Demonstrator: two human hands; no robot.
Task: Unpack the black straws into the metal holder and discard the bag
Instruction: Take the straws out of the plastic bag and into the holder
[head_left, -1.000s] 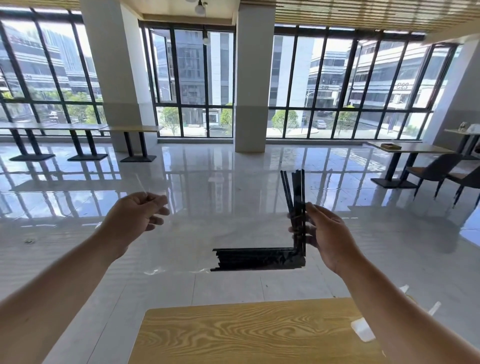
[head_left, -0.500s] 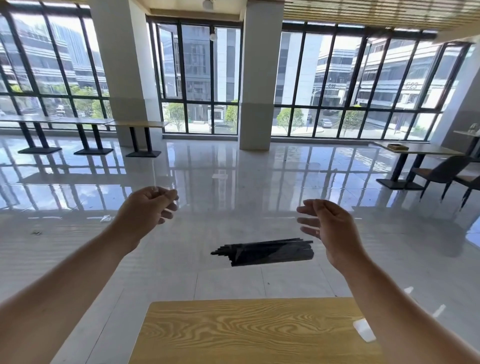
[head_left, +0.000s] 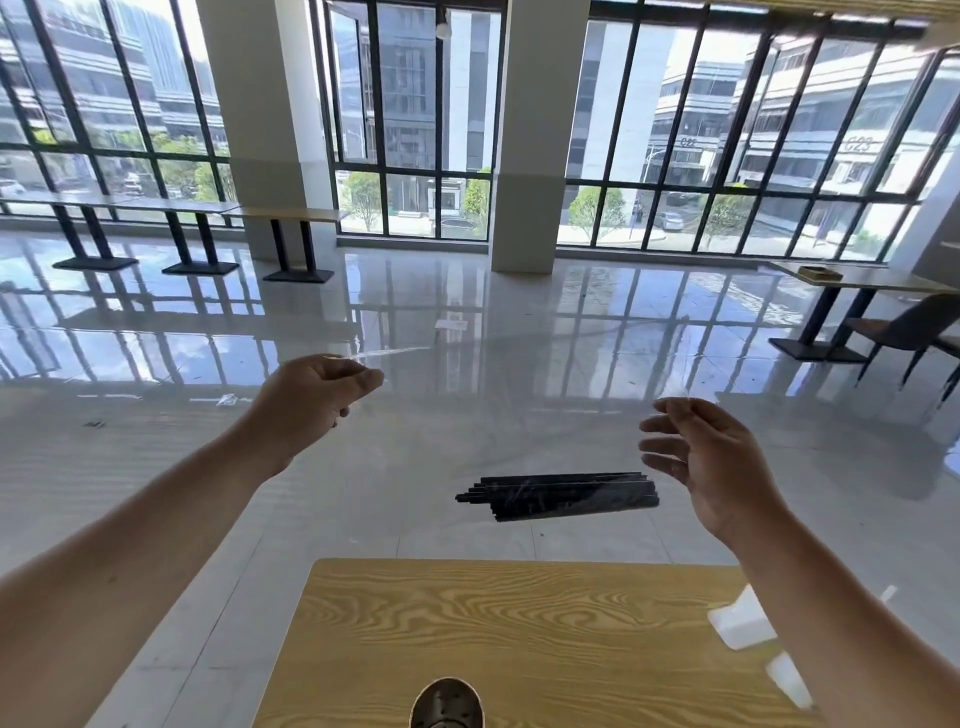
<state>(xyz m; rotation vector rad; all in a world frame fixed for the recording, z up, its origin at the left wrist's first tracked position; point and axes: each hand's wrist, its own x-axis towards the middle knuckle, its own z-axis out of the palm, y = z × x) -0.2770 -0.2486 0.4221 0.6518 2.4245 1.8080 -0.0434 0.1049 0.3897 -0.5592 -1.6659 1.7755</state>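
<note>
A bundle of black straws (head_left: 558, 495) lies level inside a clear plastic bag (head_left: 519, 415) that hangs in the air above the floor, beyond the table's far edge. My left hand (head_left: 311, 405) pinches the bag's upper left edge, where a shiny strip of plastic sticks out. My right hand (head_left: 701, 462) holds the upper right edge with its fingers loosely curled, just right of the straws. The perforated metal holder (head_left: 447, 704) stands at the near edge of the wooden table (head_left: 519, 623), below both hands; only its rim shows.
A white object (head_left: 743, 621) lies at the table's right side, partly behind my right forearm. Glossy tiled floor stretches ahead. Long tables (head_left: 156, 208) stand far left, a table and chairs (head_left: 883, 332) far right, and two pillars and tall windows behind.
A second ago my right hand held some straws upright; they now lie flat with the rest. Both hands have moved apart, stretching the bag, and the holder has come into view.
</note>
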